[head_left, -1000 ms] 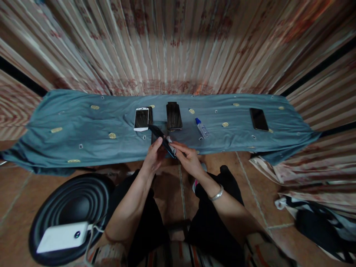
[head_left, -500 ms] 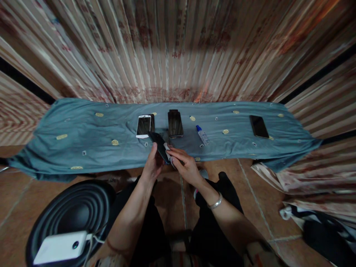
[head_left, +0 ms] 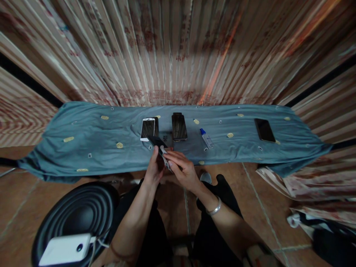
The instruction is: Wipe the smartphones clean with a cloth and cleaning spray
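A dark phone point(head_left: 156, 141) is gripped in my left hand point(head_left: 154, 168), tilted above the front of the cloth-covered table. Pressed against its face is a small whitish cloth point(head_left: 165, 155), pinched in the fingers of my right hand point(head_left: 184, 171); only part of this cloth shows. Just beyond my hands lies a white-framed phone point(head_left: 147, 128), overlapping a darker one. To its right a black phone point(head_left: 179, 127) lies flat, with a greyish flat item point(head_left: 167, 138) at its left. A clear bottle with a blue cap point(head_left: 206, 139) lies farther right.
Another black phone point(head_left: 264, 129) lies toward the right end of the blue-green tablecloth point(head_left: 97, 129). Pleated curtains point(head_left: 167, 55) hang behind. At lower left, a white power bank point(head_left: 65, 248) with a cable rests on a round black ridged stool point(head_left: 79, 218).
The whole view has shifted slightly, so the table sits a little lower and farther right. The held phone has tilted more edge-on, and my right hand with the cloth stays against it.
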A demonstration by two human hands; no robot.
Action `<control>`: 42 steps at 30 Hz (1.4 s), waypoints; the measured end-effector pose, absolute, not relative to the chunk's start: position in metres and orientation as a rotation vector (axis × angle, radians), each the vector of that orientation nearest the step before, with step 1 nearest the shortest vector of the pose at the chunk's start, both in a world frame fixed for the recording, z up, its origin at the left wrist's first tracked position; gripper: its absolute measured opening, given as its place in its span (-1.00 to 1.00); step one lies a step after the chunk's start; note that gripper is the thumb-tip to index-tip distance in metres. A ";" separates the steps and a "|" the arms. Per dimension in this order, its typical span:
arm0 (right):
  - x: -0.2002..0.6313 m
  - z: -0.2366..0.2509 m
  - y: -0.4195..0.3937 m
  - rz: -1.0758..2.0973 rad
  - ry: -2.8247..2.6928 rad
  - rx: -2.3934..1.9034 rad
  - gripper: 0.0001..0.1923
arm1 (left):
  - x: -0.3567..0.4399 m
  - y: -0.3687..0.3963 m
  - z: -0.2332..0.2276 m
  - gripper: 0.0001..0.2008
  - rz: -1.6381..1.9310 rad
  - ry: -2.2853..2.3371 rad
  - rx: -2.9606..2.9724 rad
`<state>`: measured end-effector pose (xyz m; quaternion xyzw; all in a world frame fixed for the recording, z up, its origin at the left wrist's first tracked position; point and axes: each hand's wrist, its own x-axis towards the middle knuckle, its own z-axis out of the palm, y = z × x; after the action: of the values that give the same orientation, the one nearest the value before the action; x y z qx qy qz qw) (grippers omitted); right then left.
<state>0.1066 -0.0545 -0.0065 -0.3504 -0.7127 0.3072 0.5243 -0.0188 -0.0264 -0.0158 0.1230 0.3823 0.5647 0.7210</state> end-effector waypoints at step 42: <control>0.118 -0.017 -0.052 0.790 -1.670 -0.964 -0.69 | -0.014 -0.032 -0.013 -0.75 1.284 0.814 0.197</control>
<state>0.1180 -0.0525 -0.0167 -0.3993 -0.6919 0.3273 0.5046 -0.0137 -0.0318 -0.0128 0.0889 0.3684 0.5810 0.7203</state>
